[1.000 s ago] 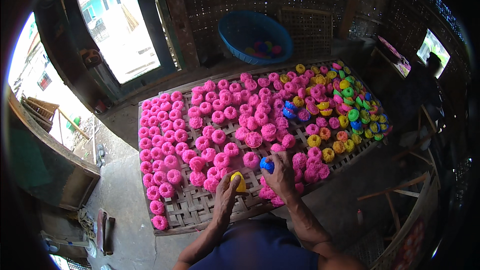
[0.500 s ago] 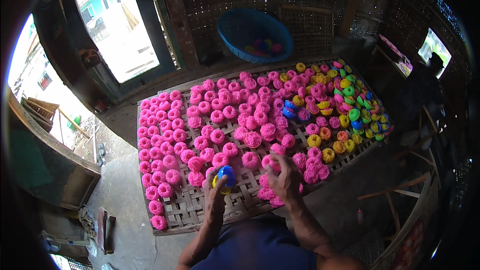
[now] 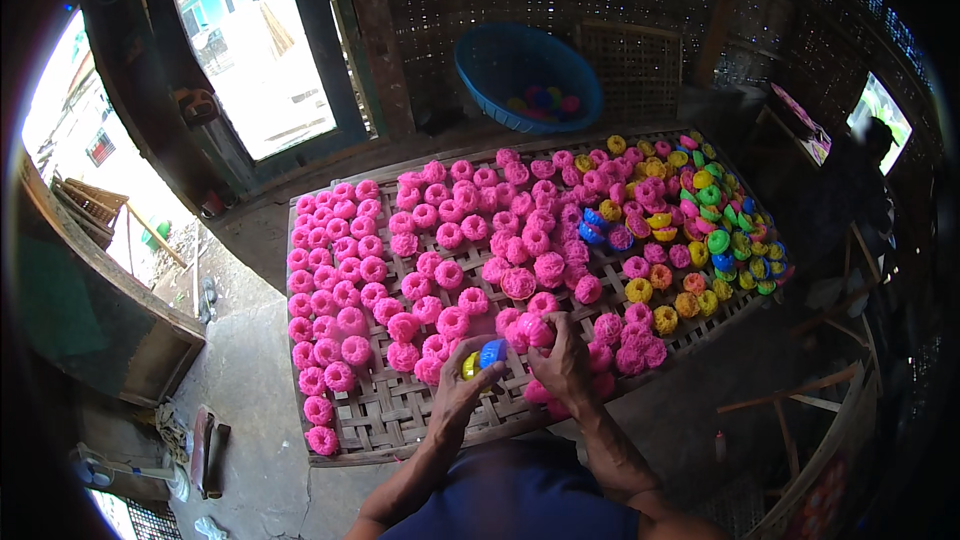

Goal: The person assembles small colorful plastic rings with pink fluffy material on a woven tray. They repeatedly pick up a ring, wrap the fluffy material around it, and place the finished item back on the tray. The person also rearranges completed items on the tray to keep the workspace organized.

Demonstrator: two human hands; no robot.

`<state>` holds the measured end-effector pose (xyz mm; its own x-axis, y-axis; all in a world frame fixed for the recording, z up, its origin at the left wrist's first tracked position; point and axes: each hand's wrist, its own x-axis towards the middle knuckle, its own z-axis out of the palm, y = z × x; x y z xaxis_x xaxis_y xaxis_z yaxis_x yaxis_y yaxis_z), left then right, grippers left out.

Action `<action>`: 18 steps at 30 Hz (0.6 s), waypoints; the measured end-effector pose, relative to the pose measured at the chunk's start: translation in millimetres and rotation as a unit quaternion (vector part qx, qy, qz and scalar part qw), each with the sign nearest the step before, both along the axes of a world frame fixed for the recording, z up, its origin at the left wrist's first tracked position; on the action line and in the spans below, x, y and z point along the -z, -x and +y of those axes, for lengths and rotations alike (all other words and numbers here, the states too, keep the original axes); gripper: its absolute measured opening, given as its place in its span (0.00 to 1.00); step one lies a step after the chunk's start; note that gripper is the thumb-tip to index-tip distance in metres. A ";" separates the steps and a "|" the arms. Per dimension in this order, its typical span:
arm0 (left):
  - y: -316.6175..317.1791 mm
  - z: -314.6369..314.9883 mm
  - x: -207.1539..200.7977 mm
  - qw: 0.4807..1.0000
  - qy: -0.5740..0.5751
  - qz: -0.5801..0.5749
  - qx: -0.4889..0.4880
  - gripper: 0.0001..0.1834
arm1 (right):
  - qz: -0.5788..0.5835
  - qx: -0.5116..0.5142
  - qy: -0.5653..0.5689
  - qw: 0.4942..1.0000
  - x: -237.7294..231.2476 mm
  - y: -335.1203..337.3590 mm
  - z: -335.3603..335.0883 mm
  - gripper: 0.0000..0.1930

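Observation:
My left hand (image 3: 462,392), near the front edge of the woven bamboo rack (image 3: 392,408), is closed around a small blue cup (image 3: 492,353) and a small yellow cup (image 3: 471,366), held close together. Just to the right, my right hand (image 3: 565,368) has its thumb and fingers on a pink, stringy, nest-like round (image 3: 535,330). The fingers partly hide it. Many similar pink rounds (image 3: 452,321) with dimpled middles cover the rack, in rows at its left and in heaps toward its middle. A few lie under and beside my right wrist.
Yellow, green and blue cups (image 3: 718,240), several with pink or yellow strands, crowd the rack's right end. Beyond the far edge leans a blue basin (image 3: 520,60) with coloured pieces inside. A dark figure of a person (image 3: 860,175) is at the far right. Wooden frames (image 3: 800,390) stand at right.
The view has shifted slightly. My left hand has tilted the cups, the blue one now facing right. My right hand has come closer to it, its fingers closing on a pink round.

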<state>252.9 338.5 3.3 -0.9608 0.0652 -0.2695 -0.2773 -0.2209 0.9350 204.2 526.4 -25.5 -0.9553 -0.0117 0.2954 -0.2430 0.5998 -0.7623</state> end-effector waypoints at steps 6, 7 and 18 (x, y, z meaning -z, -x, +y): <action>11.0 1.5 -1.4 0.969 0.142 0.182 0.083 0.30 | 0.035 -0.052 0.076 0.995 -5.9 -5.4 -2.8 0.29; 9.6 1.2 -0.6 0.956 0.181 0.212 0.085 0.30 | 0.036 -0.033 0.064 0.997 -4.3 -4.7 -4.7 0.28; 6.3 -15.0 7.2 0.945 0.281 0.165 0.022 0.32 | 0.012 0.047 0.148 0.988 -7.6 4.7 -25.5 0.25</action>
<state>246.6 323.5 -3.9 -0.9982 0.0430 0.0410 0.0533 0.3424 0.9381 199.5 500.9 -17.9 -0.9408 0.1673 0.2948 -0.2169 0.3715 -0.9028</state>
